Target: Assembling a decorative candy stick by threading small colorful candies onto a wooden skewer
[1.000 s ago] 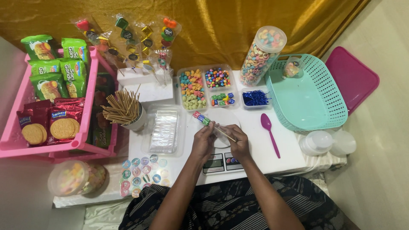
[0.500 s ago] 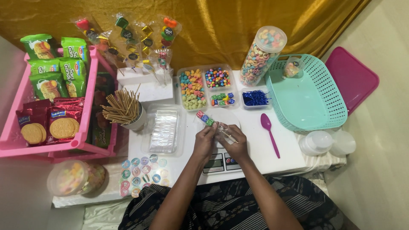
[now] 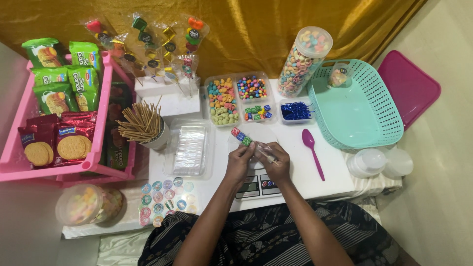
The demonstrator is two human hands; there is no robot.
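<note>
Your left hand and right hand keep their pinching grip on the candy skewer, whose tip still points to 11 o'clock, barely shifted over the worktop.

I see a white bench against a gold curtain. At its right edge sits a teal basket, with a magenta lid beyond it. A purple spoon lies near the basket. At the left edge is a pink rack with green snack packets and red biscuit packets. The candy skewer shows red, green and blue.
</note>
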